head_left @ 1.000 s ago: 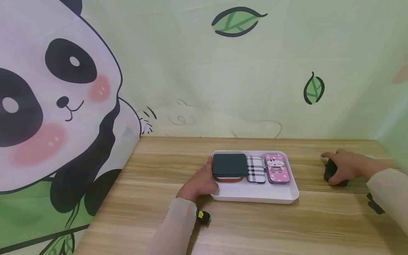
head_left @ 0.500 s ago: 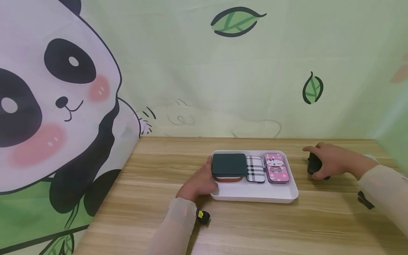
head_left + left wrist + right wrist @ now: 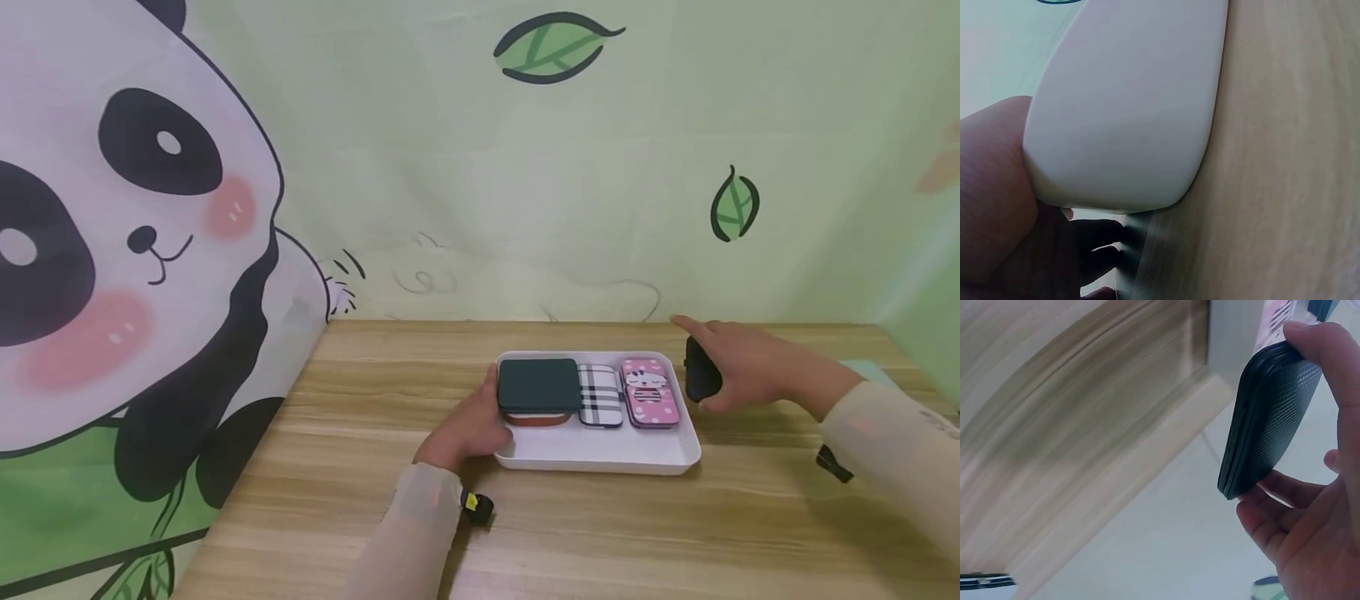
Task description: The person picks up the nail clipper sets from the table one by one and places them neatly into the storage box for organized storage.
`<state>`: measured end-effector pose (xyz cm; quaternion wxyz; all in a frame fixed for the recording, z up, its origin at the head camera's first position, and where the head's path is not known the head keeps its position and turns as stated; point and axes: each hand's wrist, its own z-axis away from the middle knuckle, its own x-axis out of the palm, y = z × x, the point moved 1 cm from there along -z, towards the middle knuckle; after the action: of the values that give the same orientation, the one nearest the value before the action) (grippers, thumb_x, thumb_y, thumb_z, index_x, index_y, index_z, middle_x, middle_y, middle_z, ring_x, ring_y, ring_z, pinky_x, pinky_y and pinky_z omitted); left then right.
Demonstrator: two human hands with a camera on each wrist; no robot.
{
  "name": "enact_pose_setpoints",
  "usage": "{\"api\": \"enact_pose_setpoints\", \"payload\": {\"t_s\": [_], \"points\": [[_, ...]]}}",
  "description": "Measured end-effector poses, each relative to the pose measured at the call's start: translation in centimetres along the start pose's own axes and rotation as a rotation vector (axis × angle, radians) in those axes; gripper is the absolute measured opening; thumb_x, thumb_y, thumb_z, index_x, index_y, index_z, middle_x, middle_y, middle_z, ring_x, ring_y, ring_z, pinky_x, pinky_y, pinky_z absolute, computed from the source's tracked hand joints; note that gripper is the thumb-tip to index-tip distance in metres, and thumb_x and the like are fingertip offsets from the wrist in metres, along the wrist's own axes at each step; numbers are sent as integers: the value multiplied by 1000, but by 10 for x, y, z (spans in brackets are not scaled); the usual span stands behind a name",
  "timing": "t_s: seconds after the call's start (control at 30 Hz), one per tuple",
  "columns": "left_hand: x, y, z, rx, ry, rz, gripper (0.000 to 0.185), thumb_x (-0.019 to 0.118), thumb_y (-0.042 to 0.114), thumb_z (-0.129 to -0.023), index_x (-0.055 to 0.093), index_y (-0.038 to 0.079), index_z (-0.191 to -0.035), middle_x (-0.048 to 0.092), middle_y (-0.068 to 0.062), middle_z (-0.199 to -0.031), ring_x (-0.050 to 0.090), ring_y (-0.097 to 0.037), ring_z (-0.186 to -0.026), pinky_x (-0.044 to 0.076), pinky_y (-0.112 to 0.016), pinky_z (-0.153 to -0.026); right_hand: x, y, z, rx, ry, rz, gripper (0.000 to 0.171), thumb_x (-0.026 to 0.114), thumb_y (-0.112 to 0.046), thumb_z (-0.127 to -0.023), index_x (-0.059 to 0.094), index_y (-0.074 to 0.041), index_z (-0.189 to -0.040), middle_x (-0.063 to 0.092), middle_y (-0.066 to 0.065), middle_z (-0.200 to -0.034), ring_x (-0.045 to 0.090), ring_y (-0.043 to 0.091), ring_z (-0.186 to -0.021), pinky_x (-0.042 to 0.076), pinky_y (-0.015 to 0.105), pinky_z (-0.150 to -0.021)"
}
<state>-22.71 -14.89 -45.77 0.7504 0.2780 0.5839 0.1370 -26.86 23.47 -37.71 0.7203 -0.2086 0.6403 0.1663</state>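
A white tray (image 3: 600,450) sits mid-table. In it lie a dark green case (image 3: 538,385) stacked on a brown case (image 3: 536,420), a plaid case (image 3: 601,396) and a pink cartoon case (image 3: 649,392). My left hand (image 3: 468,429) grips the tray's left edge. In the left wrist view the tray's corner (image 3: 1129,106) fills the frame, with the left hand's (image 3: 997,206) thumb on its side and fingers beneath. My right hand (image 3: 738,362) holds a black textured case (image 3: 701,371) in the air just right of the tray. The right wrist view shows that black case (image 3: 1269,419) pinched between thumb and fingers (image 3: 1272,487).
The wooden table (image 3: 600,533) is walled by a panda-print curtain (image 3: 135,250) on the left and a green leaf-print curtain (image 3: 555,167) at the back. A pale green thing (image 3: 862,371) lies near the table's right edge.
My right hand has lifted the black case off the table at the right and carried it left, up to the tray's right edge. The left hand and tray have stayed put.
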Motion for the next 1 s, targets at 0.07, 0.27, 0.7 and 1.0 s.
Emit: {"api": "enact_pose_setpoints", "payload": {"t_s": [0.07,0.27,0.7,1.0], "points": [[-1,0,1,-7,-2,3,105,66,12,-79,0,4,-161,27,-17,-163,45,-25,-134,33,-40,-116,-1,-8,-3,-30,13,12,118,86,-56,-67,23,-12,-156,57,17,-130,58,31,-107,53,53,-90],[-2,1,1,-6,-1,7,106,67,12,-78,1,4,-161,28,-18,-162,45,-25,-135,34,-41,-116,-1,-30,-7,-79,27,21,115,84,-59,-67,26,-17,-157,52,17,-140,55,36,-120,48,58,-98],[-3,2,2,-16,-10,11,105,67,12,-80,1,5,-161,29,-18,-162,44,-26,-135,32,-42,-118,3,-59,-32,-119,15,10,114,84,-56,-68,23,-22,-158,52,13,-137,53,30,-117,49,53,-98],[-3,0,1,-17,-11,18,105,67,12,-79,1,6,-161,27,-17,-164,44,-25,-134,31,-41,-118,8,-77,-45,-162,3,20,118,87,-55,-66,22,-21,-158,54,13,-136,52,31,-119,48,53,-99]]}}
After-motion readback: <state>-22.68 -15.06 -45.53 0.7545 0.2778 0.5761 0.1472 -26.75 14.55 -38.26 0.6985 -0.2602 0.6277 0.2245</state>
